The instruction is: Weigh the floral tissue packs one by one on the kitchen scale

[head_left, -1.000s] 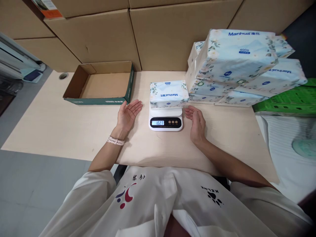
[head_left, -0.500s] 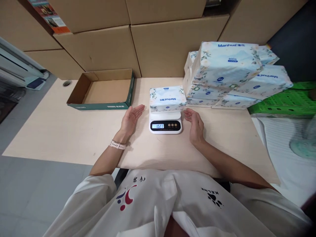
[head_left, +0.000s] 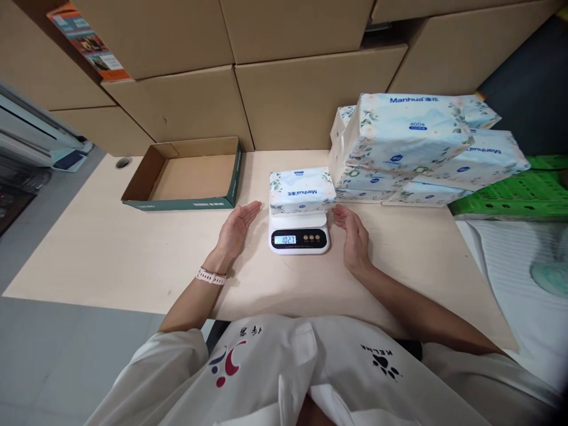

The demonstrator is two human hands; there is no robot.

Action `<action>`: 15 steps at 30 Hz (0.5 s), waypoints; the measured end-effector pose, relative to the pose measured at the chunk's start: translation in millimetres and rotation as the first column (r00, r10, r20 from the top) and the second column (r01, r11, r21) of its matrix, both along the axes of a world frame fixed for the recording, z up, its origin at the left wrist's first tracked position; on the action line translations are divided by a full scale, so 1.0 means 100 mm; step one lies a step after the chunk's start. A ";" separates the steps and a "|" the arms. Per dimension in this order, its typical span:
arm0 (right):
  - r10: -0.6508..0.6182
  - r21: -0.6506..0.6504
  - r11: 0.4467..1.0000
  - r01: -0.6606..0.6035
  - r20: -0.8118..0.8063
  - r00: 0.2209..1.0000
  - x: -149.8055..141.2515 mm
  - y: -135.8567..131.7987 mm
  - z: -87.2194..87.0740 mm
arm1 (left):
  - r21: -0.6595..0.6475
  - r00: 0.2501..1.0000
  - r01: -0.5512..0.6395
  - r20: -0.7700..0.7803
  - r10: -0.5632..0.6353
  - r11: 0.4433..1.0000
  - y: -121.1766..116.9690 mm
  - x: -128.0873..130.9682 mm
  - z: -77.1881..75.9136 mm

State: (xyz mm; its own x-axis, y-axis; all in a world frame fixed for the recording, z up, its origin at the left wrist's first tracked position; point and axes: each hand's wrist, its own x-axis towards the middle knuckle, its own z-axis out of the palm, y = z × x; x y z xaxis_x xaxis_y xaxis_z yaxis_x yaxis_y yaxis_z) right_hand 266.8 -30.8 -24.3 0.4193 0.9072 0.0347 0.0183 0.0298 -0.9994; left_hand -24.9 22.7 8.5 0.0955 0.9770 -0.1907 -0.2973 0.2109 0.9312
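A pack of tissues (head_left: pixel 302 190) in a pale blue flowered wrapper lies on a small white kitchen scale (head_left: pixel 299 235), whose lit display reads 1027. My left hand (head_left: pixel 235 228) rests on the table just left of the scale, palm turned up and inward, fingers stretched out, holding nothing. My right hand (head_left: pixel 352 234) rests just right of the scale, fingers loosely extended toward the pack, also holding nothing. Neither hand touches the pack. A light watch strap sits on my left wrist.
A shallow open cardboard tray (head_left: pixel 186 174) with green sides stands at the back left of the light wooden table (head_left: pixel 110 248). A stack of several tissue packs (head_left: pixel 412 148) fills the back right. Big cardboard boxes (head_left: pixel 284 89) line the back. A green crate (head_left: pixel 519 192) lies at the right.
My hands and the pack stay where they were beside the scale. Only the view has tilted, so everything sits lower in the picture now.
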 end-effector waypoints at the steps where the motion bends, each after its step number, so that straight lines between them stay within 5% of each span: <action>1: -0.001 -0.001 1.000 0.001 -0.002 1.000 0.00 0.00 0.00 | -0.003 1.000 -0.007 0.007 0.007 1.000 0.00 0.00 0.00; 15: 0.002 0.007 1.000 -0.002 0.034 0.999 0.01 -0.03 0.01 | 0.003 1.000 -0.014 -0.009 0.014 1.000 0.00 0.01 0.04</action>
